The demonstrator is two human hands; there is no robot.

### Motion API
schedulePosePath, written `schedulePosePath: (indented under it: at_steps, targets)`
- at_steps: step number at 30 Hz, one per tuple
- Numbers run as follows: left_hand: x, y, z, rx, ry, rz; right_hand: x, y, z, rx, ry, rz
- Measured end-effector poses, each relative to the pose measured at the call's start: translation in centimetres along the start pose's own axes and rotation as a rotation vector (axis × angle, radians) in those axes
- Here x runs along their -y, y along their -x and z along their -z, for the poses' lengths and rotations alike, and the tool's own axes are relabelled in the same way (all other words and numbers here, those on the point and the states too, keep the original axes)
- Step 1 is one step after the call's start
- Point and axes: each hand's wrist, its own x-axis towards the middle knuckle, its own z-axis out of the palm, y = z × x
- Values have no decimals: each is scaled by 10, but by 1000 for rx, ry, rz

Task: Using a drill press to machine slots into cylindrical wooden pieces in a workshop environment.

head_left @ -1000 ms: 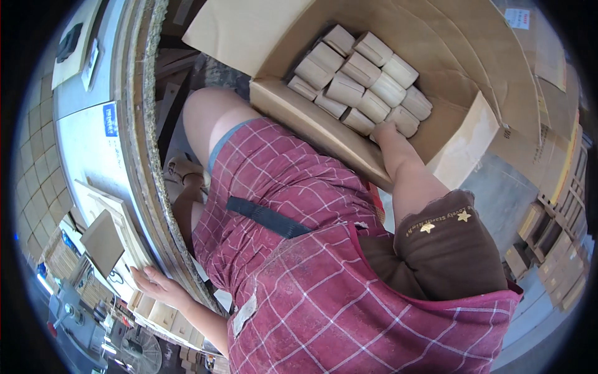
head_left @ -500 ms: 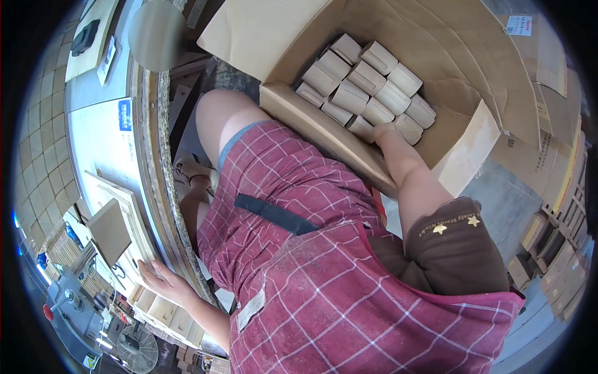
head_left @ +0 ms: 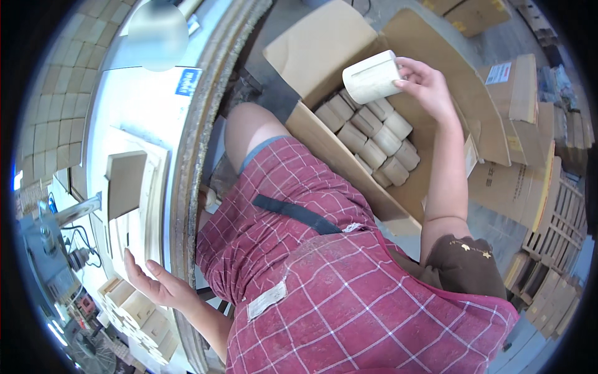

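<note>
Up from the stacked wooden blocks (head_left: 388,141) has come the right hand (head_left: 427,86), thumb and fingers pinching the right end of a grooved wooden cylinder (head_left: 372,80) above the cardboard box's (head_left: 336,156) left edge. Over the white table's (head_left: 140,93) near edge, the left hand (head_left: 159,283) hangs with fingers spread, near pale wooden pieces (head_left: 138,308); cartons (head_left: 512,93) stand beyond the box.

Blocks (head_left: 387,141) lie in the carton (head_left: 339,157), right of the table (head_left: 137,100).
</note>
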Motion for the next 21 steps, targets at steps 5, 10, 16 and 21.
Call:
schedulePosePath:
  at_steps: [5, 10, 16, 21]
  targets:
    - [-16, 1, -4, 89, 389, -5, 89, 14, -28, 74, -277, 234]
    - [-36, 9, -22, 302, 872, -75, 129, 42, -144, 417, -895, 327]
    - [-17, 19, 13, 57, 679, 177, 171, 76, -239, 741, -937, 152]
    - [-4, 32, 37, -108, 559, 233, 200, 95, -281, 891, -888, 81]
